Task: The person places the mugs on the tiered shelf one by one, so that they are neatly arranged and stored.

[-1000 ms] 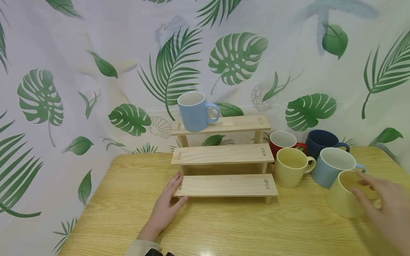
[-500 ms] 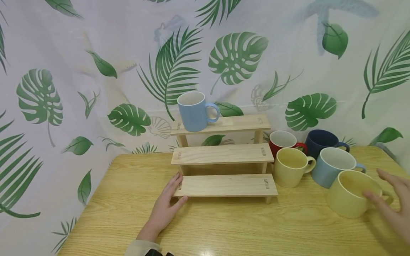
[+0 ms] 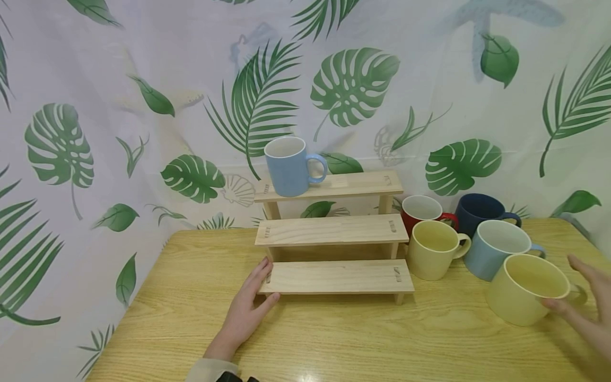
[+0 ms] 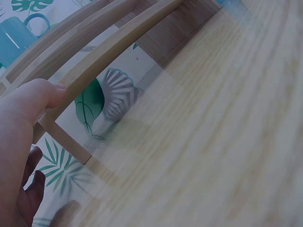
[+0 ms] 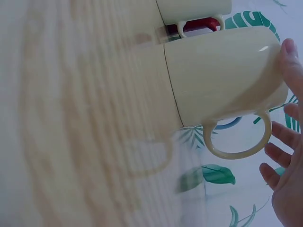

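My left hand holds the left end of the lowest step of a three-tier wooden shelf rack. Its thumb lies along the front edge, the other fingers round the side. To the right, my right hand is at a yellow mug, the nearest of a group, with its fingers spread. In the right wrist view the thumb is right at the rim, and the fingers lie loosely past the handle. A light blue mug stands upright on the top tier, towards the left, handle facing right.
Behind the near mug stand a second yellow mug, a light blue mug, a red mug and a dark blue mug, close together beside the rack. A leaf-print cloth hangs behind the wooden table.
My right hand has drawn back to the right from over the near yellow mug's opening, uncovering its rim and handle. The left hand, the rack and the mugs have stayed in place.
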Action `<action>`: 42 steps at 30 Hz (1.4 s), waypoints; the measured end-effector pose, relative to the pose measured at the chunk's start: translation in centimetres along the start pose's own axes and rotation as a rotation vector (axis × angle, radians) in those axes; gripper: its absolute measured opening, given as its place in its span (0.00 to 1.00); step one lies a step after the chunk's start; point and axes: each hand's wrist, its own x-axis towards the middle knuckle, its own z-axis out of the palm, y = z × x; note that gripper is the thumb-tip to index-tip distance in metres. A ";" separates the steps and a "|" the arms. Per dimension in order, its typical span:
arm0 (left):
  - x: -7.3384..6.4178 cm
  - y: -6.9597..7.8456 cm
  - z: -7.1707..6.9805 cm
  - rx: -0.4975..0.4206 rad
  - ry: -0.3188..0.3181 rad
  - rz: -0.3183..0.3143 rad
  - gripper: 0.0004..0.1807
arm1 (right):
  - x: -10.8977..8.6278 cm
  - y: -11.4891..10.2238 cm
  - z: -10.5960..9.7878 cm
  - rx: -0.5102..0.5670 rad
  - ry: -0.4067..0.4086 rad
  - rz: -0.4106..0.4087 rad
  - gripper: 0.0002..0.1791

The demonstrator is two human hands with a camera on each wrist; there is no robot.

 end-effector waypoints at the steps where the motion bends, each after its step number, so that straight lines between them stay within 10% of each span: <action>1: 0.0 0.0 0.0 -0.001 -0.002 -0.005 0.35 | -0.1 0.4 0.1 0.004 0.001 -0.004 0.48; 27: 0.0 0.0 0.0 0.002 -0.003 -0.012 0.35 | -0.8 1.5 0.8 0.193 -0.029 0.076 0.45; 32: 0.0 -0.1 0.0 0.017 -0.005 0.013 0.35 | -1.0 2.2 1.2 0.352 0.087 0.103 0.41; 39: 0.0 0.0 0.0 0.006 -0.001 -0.007 0.35 | -0.7 3.2 1.9 0.889 0.044 -0.102 0.35; 42: 0.0 0.0 0.0 0.001 -0.003 -0.010 0.35 | -0.7 3.2 1.9 0.867 0.040 -0.093 0.34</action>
